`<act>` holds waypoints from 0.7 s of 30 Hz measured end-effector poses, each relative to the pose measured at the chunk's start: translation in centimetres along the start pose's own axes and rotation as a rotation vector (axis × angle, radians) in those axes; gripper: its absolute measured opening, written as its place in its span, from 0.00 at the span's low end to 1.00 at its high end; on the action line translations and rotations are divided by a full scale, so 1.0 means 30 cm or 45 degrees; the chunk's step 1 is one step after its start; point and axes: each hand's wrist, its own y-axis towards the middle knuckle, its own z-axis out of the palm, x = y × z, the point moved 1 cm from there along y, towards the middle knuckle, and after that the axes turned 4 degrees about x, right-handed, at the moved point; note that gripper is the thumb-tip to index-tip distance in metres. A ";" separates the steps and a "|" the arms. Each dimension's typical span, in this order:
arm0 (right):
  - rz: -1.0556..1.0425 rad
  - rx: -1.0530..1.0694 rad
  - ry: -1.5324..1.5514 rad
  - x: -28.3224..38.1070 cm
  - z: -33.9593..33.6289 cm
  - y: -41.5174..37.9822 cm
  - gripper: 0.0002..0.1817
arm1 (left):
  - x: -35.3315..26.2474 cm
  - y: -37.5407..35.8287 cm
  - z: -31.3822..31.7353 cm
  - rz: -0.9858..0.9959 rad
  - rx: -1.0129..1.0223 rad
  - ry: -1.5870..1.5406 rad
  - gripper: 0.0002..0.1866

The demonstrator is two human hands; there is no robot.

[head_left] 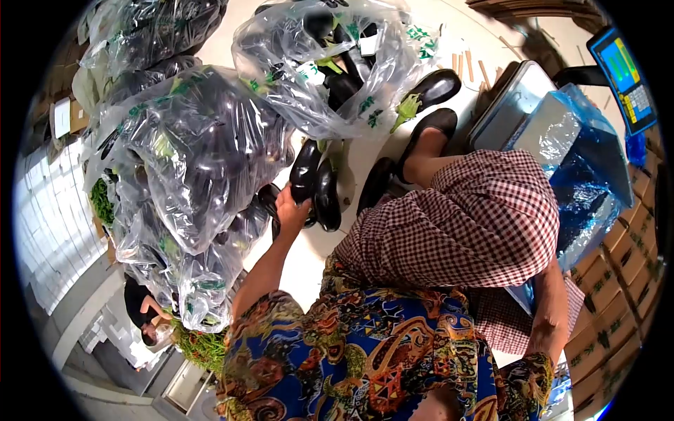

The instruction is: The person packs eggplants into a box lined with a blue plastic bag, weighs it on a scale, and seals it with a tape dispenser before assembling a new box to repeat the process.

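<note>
My left hand is closed around the lower end of a dark, glossy eggplant on the pale floor. A second eggplant lies right beside it, and others are partly hidden behind my wrist. My right forearm reaches up beside my knee under checked cloth; the hand itself is hidden. Ahead, an open clear plastic bag holds several eggplants. One loose eggplant with a green cap lies by my shoe.
Large clear bags packed with eggplants are piled on the left. To the right stand a scale with a lit display, a blue plastic-lined box and stacked cartons. Another person is at the far lower left.
</note>
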 end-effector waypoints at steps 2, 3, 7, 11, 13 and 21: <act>0.008 0.024 0.020 -0.027 -0.020 0.024 0.23 | 0.027 0.084 0.059 -0.183 0.048 -0.202 0.44; 0.018 0.024 0.027 -0.037 -0.018 0.015 0.22 | 0.112 0.119 0.132 -0.210 0.071 -0.358 0.44; 0.022 0.087 0.093 -0.072 -0.035 0.058 0.21 | 0.152 0.179 0.107 -0.290 0.335 -0.683 0.39; 0.008 0.222 0.201 -0.137 -0.098 0.126 0.23 | -0.126 0.103 -0.145 -0.702 0.695 -1.012 0.29; -0.042 0.276 -0.197 -0.070 -0.039 0.077 0.21 | -0.165 0.029 -0.231 -0.902 0.795 -1.423 0.29; -0.294 0.267 -1.063 0.317 0.194 -0.198 0.22 | -0.503 -0.045 -0.503 -0.747 1.199 -2.181 0.48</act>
